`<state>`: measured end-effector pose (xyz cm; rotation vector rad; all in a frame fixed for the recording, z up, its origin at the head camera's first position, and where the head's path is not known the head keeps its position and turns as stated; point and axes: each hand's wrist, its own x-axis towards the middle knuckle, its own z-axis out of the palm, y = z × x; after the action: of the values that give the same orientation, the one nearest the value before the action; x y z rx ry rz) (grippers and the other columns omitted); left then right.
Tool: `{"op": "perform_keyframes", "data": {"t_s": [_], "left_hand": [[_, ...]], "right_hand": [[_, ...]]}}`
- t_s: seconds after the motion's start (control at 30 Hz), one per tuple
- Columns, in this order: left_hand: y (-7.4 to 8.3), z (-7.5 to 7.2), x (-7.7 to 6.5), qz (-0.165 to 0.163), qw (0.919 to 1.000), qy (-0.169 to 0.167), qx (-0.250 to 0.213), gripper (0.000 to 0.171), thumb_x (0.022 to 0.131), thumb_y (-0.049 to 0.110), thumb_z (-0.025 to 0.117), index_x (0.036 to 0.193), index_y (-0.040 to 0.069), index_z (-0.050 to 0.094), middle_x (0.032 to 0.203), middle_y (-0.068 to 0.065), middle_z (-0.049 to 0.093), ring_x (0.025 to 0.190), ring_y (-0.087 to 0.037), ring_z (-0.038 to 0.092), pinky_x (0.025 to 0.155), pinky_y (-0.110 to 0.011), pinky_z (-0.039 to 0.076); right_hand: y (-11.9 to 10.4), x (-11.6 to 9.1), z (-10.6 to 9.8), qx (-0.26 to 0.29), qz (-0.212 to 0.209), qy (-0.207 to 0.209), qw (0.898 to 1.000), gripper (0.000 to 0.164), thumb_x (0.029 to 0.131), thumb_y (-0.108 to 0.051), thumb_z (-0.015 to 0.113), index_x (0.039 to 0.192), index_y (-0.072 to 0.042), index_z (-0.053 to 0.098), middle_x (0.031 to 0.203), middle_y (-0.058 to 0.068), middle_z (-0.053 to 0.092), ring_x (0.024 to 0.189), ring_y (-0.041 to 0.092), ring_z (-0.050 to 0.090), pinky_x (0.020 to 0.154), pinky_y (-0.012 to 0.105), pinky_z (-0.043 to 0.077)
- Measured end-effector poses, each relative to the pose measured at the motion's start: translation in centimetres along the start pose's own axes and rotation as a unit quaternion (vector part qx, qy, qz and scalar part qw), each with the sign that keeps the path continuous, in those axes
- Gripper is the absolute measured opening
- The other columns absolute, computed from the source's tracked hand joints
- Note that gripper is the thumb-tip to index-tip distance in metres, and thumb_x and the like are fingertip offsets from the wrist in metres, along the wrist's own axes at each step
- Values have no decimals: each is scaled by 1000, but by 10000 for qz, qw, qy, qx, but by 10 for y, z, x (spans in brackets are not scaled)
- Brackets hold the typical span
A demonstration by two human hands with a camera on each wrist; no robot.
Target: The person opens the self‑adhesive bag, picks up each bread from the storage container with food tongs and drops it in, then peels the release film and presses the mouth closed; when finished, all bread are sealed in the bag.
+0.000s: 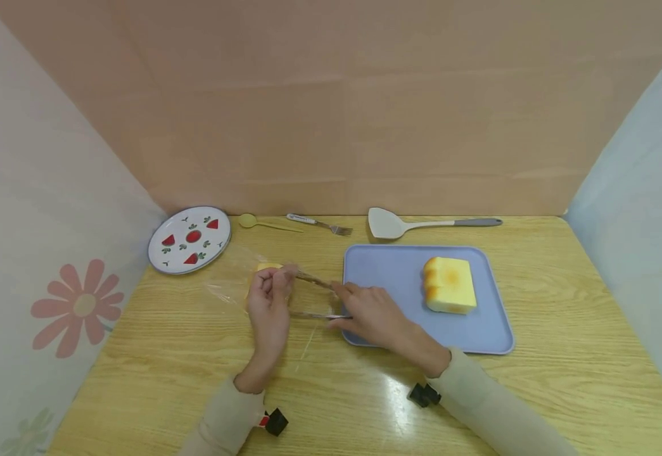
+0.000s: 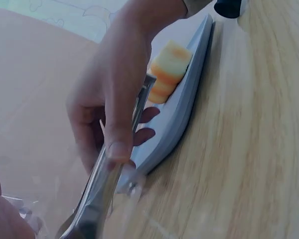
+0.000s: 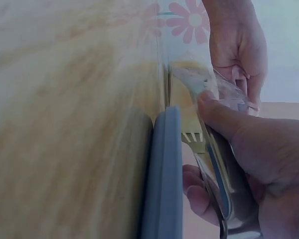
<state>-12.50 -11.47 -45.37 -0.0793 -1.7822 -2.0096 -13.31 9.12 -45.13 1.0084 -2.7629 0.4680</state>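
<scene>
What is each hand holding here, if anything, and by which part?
Right hand: metal tongs, gripped by their two arms. Left hand: clear plastic, apparently pinched; which part cannot be told.

Back row, left to right: plate [image 1: 178, 246], spoon [image 1: 248, 220], fork [image 1: 322, 224], spatula [image 1: 389, 225].
Front right: tray [image 1: 384, 269]; bread [image 1: 449, 288] on its right half.
Left of tray: tongs [image 1: 315, 280], between right hand [image 1: 376, 313] and left hand [image 1: 268, 304].
Behind left hand: bread piece [image 1: 269, 266], apparently inside plastic bag [image 1: 225, 292].
</scene>
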Motion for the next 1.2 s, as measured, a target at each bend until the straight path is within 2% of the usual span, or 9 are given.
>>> {"op": "perform_keyframes", "data": {"t_s": [0.17, 0.37, 0.5, 0.63, 0.77, 0.9, 1.0, 1.07, 1.2], "left_hand": [[-3, -4, 6, 249, 9996, 126, -107, 22, 106, 6, 52, 108, -15, 51, 111, -25, 72, 111, -40, 69, 99, -37, 55], [-4, -10, 12, 431, 9982, -21, 414, 23, 106, 9, 55, 110, -13, 53, 118, -23, 71, 117, -37, 66, 101, -30, 53], [-2, -11, 15, 493, 9954, -210, 790, 20, 105, 8, 54, 109, -11, 56, 119, -23, 71, 119, -37, 65, 98, -24, 54], [0, -12, 14, 478, 9940, -403, 902, 19, 106, 8, 54, 110, -10, 56, 120, -22, 71, 118, -35, 66, 91, -22, 56], [-2, -11, 12, 287, 9954, -463, 783, 22, 107, 14, 54, 112, -8, 55, 122, -18, 72, 121, -29, 65, 96, -19, 52], [-2, -6, 6, 89, 9972, -468, 573, 23, 107, 14, 52, 111, -8, 52, 122, -21, 71, 119, -31, 67, 91, -13, 51], [-3, -3, 2, 5, 9979, -509, 404, 23, 108, 13, 49, 111, -10, 50, 122, -24, 70, 118, -31, 67, 95, -17, 53], [-3, -2, 2, 13, 9982, -480, 354, 23, 108, 13, 48, 111, -10, 49, 122, -26, 69, 122, -30, 66, 104, -29, 51], [-2, -3, 5, 206, 9990, -213, 330, 23, 108, 11, 50, 110, -12, 49, 120, -30, 69, 119, -38, 65, 103, -29, 52]], "right_hand": [[4, -2, -3, -156, 126, -191, 9996, 80, 81, -61, 78, 136, -6, 61, 101, 2, 70, 67, 16, 65, 54, 36, 54], [10, -1, -13, -47, 439, -628, 9971, 89, 76, -69, 77, 139, -9, 60, 111, 3, 71, 72, 17, 66, 60, 38, 56], [16, -2, -17, 54, 349, -761, 9965, 86, 79, -68, 76, 138, -7, 61, 109, 3, 72, 75, 16, 67, 62, 37, 57], [21, -2, -16, 260, 160, -757, 9967, 76, 84, -62, 75, 134, -6, 63, 102, 1, 73, 74, 14, 67, 60, 33, 56], [22, -1, -15, 423, 140, -728, 9963, 71, 86, -58, 75, 133, -7, 64, 100, -1, 74, 80, 14, 70, 64, 34, 58], [16, -1, -12, 317, 81, -594, 9977, 68, 86, -57, 75, 130, -6, 65, 97, 0, 73, 79, 16, 70, 64, 37, 58], [11, -1, -8, 82, -63, -346, 9993, 65, 86, -56, 76, 125, -5, 66, 90, -2, 70, 68, 14, 65, 57, 36, 55], [8, -1, -6, -105, -132, -180, 9997, 64, 86, -56, 76, 124, -5, 66, 85, -3, 67, 60, 12, 60, 52, 34, 53], [7, -2, -5, -243, -76, -110, 9996, 69, 83, -58, 77, 127, -6, 65, 86, -3, 66, 55, 10, 54, 49, 32, 50]]}}
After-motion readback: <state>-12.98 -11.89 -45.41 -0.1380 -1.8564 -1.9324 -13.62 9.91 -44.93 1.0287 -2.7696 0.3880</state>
